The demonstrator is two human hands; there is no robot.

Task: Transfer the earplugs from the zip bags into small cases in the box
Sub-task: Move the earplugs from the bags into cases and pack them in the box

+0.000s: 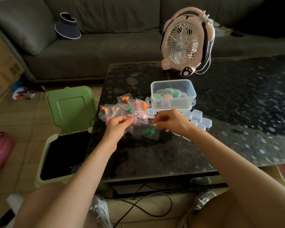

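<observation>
A small clear zip bag [147, 129] with green earplugs [148, 132] hangs between my two hands above the dark table. My left hand [117, 126] pinches its left top edge and my right hand [169, 121] pinches its right top edge. Behind it lie several more zip bags [122, 107] holding orange, pink and green earplugs. A clear plastic box [173, 94] stands further back with several filled small cases [167, 95] inside. Empty clear small cases [198, 118] lie to the right of my right hand.
A pink desk fan [186, 41] stands behind the box on the table [237, 112]. An open green bin [64, 145] sits on the floor left of the table. A grey sofa [105, 38] with a visor hat [67, 26] fills the background. Cables [146, 209] run under the table.
</observation>
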